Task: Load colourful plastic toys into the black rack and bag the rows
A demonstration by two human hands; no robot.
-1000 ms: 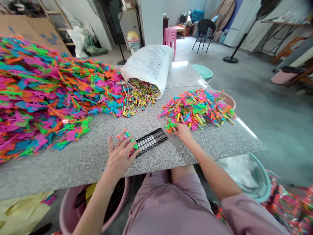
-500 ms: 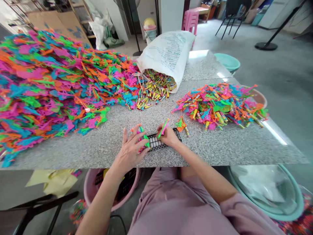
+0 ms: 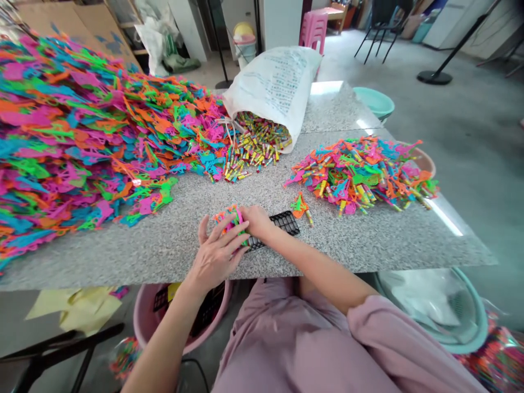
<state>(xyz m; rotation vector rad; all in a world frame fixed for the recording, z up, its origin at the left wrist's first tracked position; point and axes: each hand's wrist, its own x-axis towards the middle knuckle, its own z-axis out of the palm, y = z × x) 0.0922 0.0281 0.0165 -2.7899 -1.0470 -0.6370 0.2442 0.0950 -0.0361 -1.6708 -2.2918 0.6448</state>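
A narrow black lattice basket (image 3: 285, 222) lies on the speckled stone table, with a row of bright plastic pieces (image 3: 224, 213) standing in its left end. My left hand (image 3: 216, 252) reaches over that row, its thumb on the left and its bent fingers across the pieces, holding them together. Close against those fingers, my right hand (image 3: 256, 221) is closed on a flat pink plastic piece (image 3: 239, 215) at the row's right side. My right wrist passes over the basket and hides its middle. Just right of the basket lie an orange-and-green piece (image 3: 300, 206) and a yellow-banded tube (image 3: 309, 218).
A big heap of coloured plastic pieces (image 3: 94, 136) covers the table's left. A white sack (image 3: 276, 82) spills small printed tubes (image 3: 257, 144) at the back. Another mixed pile (image 3: 360, 174) is at the right. Below the edge stand a pink tub (image 3: 141, 311) and a green basin (image 3: 478, 322).
My right hand has moved left from the middle of the basket to the row under my left hand, carrying a piece with it. The left hand stays over the row.
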